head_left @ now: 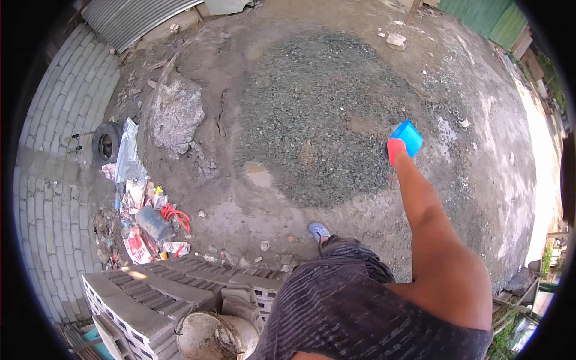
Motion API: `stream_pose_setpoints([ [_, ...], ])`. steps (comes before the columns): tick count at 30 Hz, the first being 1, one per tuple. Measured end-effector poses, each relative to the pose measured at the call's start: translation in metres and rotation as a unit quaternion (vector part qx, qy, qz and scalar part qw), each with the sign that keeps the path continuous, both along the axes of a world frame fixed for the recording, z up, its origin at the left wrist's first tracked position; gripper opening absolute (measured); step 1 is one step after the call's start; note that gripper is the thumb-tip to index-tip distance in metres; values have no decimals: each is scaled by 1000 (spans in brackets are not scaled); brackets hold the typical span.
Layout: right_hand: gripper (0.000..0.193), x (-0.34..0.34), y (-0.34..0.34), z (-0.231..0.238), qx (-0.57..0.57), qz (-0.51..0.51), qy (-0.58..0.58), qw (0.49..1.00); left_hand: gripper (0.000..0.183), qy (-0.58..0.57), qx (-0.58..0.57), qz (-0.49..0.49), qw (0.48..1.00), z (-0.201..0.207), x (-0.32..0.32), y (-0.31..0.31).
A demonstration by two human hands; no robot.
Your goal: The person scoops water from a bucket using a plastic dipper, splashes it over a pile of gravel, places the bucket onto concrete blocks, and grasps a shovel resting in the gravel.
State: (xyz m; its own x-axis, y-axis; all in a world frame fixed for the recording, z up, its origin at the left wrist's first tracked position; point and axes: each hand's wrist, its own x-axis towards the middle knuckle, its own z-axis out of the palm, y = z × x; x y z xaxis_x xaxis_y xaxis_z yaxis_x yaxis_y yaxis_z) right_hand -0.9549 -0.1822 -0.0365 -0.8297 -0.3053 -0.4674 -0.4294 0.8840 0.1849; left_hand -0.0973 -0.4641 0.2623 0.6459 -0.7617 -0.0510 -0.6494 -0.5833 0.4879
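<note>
My right arm stretches forward over the ground, and my right hand (396, 149) wears a pinkish-red glove. It is closed on the near side of a blue plastic scoop (409, 137), whose open, shallow hollow faces up. Exactly how the fingers wrap round it is hard to make out. Hand and scoop are over the right edge of a broad, flat spread of grey gravel (318, 108). My left hand is out of the picture.
Stacked concrete hollow blocks (150, 294) and a dirty white bucket (207, 336) stand at the lower left. Rubbish bags (137, 243), a tyre (107, 144) and a rubble lump (177, 114) lie on the left, by a block wall (54, 204). My shoe (318, 231) is near the gravel.
</note>
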Motion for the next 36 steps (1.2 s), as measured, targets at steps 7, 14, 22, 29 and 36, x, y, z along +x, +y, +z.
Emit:
stream_pose_setpoints([
  [7, 57, -137, -66, 293, -402, -381, 313, 772, 72, 3, 5, 21, 1000, 4, 8, 8],
  [14, 60, -109, -75, 306, -527, -277, 422, 684, 73, -4, 23, 52, 998, 11, 21, 19],
  [22, 62, 202, -137, 24, -508, -190, -85, 836, 66, -26, -9, 111, 993, 17, 49, 36],
  [29, 81, 427, -222, 108, -339, 90, -446, 823, 67, 134, -251, 119, 951, -86, 219, 66],
  [36, 37, 557, -277, 293, -279, 351, -606, 657, 53, 185, -349, 117, 911, -104, 201, 70],
])
